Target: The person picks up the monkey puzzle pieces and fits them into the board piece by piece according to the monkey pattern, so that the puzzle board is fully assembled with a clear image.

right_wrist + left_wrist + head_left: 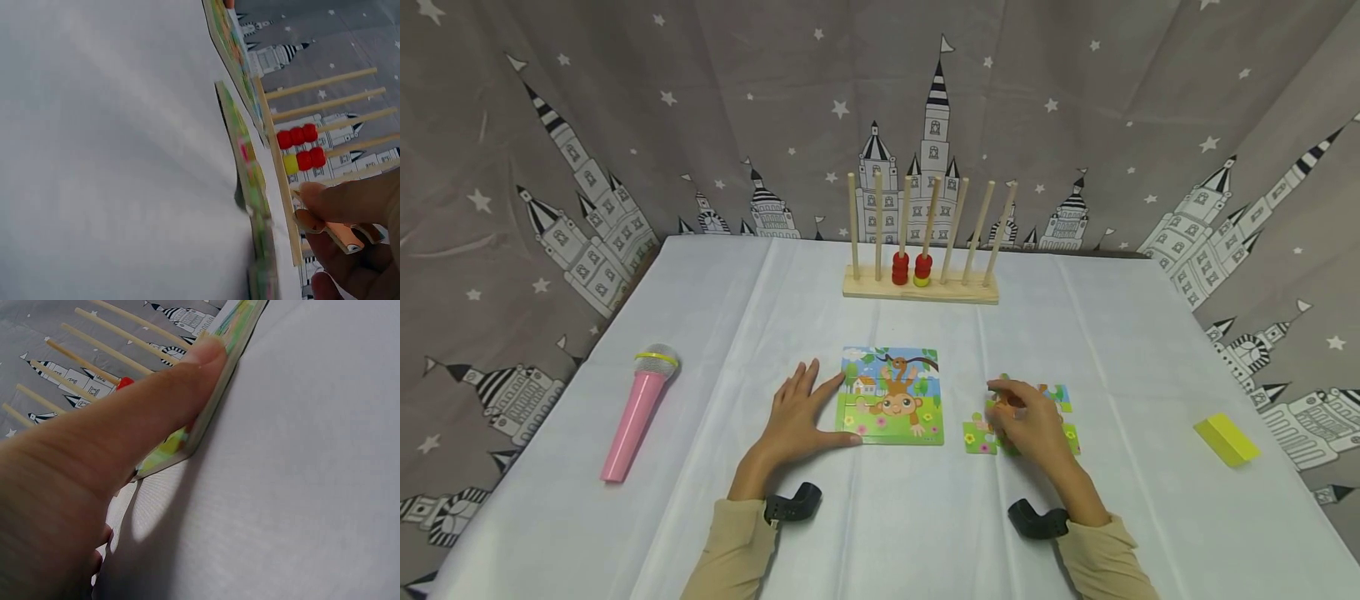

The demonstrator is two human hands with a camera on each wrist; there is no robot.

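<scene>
A square puzzle board (892, 429) with a hanging monkey picture lies in the middle of the table. At its left side my left hand (793, 417) is spread, its thumb resting on the lower left corner and a fingertip near the left edge. To the right, my right hand (1037, 423) pinches an orange puzzle piece (345, 236) between thumb and fingers, raised off the table in the right wrist view. Under and around that hand lie several loose puzzle pieces (980, 438), mostly green with flowers, partly hidden by it.
Behind the board stands a wooden peg rack (955, 292) with upright rods and stacked red beads (900, 268), plus one yellow bead. A pink toy microphone (638, 417) lies at the left. A yellow block (1227, 439) sits far right on the white cloth.
</scene>
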